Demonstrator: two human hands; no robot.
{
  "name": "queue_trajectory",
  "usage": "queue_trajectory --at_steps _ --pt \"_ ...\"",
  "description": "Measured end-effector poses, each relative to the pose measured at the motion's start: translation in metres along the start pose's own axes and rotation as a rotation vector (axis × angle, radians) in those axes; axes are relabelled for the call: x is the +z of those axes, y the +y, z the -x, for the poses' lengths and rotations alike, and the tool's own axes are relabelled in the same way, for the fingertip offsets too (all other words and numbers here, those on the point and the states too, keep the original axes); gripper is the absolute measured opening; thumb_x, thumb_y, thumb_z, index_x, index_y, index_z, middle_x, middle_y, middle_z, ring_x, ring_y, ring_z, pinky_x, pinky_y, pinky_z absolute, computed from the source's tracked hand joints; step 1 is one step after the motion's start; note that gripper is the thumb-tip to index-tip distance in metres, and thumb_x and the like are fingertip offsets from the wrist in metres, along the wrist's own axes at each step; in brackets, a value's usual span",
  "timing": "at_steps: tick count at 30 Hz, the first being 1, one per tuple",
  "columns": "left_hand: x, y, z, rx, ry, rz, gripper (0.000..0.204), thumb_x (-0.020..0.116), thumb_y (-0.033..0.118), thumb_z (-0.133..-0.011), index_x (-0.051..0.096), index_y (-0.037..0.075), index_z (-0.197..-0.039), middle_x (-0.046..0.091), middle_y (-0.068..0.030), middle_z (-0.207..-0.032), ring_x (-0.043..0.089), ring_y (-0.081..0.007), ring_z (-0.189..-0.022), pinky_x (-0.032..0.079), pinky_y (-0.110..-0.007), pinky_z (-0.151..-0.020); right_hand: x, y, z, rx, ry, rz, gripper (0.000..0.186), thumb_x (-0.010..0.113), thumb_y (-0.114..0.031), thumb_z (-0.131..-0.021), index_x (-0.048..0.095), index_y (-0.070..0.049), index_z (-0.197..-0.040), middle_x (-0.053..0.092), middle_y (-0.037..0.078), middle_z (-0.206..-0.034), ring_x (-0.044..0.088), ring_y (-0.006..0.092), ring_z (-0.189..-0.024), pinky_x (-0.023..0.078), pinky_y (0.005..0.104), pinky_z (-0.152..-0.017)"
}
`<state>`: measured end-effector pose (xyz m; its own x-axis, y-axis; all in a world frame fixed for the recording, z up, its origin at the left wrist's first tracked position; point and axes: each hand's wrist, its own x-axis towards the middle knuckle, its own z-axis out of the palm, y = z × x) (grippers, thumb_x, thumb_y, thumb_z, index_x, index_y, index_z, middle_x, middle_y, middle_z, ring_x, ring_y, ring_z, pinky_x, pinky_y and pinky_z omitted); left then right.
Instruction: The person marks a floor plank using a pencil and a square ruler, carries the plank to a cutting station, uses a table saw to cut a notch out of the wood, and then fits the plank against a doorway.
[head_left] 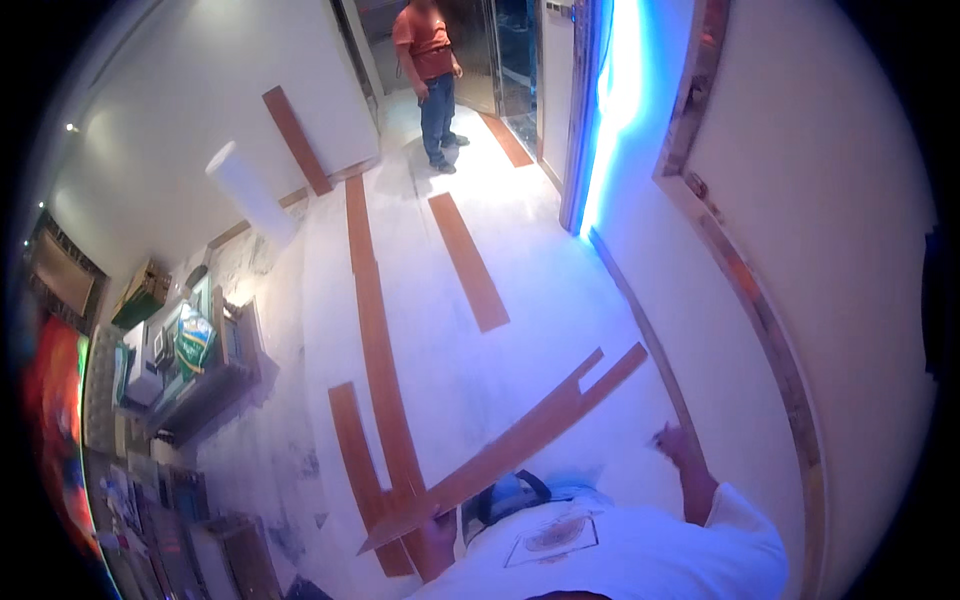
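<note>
My left hand (437, 535) is closed on a long reddish-brown floor plank (510, 440), low in front of me. The plank slants up to the right, and its far end shows a notch-like gap between two prongs. It passes over the near part of a strip of similar planks (375, 340) lying on the floor. A shorter plank (350, 440) lies along that strip's left side. Away from the plank, near the right wall, my right hand (675, 442) holds nothing I can see, its fingers loosely apart. Part of my left hand is hidden by the plank.
Another plank (468, 262) lies loose ahead; one more (297, 140) leans at the left wall beside a white roll (240, 185). A person in an orange shirt (427, 45) stands by the doorway. A loaded table (215, 375) is at left, a glowing blue light strip (612, 110) at right.
</note>
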<state>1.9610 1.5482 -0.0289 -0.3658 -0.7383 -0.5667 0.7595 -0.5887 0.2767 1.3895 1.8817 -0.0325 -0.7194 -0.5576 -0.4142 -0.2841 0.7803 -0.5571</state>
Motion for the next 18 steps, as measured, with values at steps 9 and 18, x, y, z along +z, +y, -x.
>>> queue_trajectory --at_steps 9,18 --pt "0.123 0.060 -0.230 0.015 -0.031 -0.157 0.042 0.069 0.011 -0.085 0.062 -0.005 -0.123 0.064 -0.0220 -0.130 0.062 -0.0371 -0.121 0.047 -0.051 -0.114 0.123 -0.092 -0.028 -0.133 -0.439 0.355 0.029 0.054 -0.020 -0.095 0.079 -0.013 -0.108 0.078 0.010 -0.091 0.074 0.0256 -0.084 0.058 0.0402 -0.080" --pt "0.280 0.089 -0.460 -0.039 0.112 -0.104 0.034 0.070 0.001 -0.082 0.063 0.000 -0.115 0.067 -0.0161 -0.115 0.065 -0.0292 -0.109 0.054 -0.047 -0.103 0.116 -0.161 -0.300 0.461 -0.070 -0.196 0.020 0.060 -0.014 -0.096 0.076 -0.006 -0.088 0.072 0.006 -0.071 0.064 0.0181 -0.052 0.049 0.0331 -0.045"
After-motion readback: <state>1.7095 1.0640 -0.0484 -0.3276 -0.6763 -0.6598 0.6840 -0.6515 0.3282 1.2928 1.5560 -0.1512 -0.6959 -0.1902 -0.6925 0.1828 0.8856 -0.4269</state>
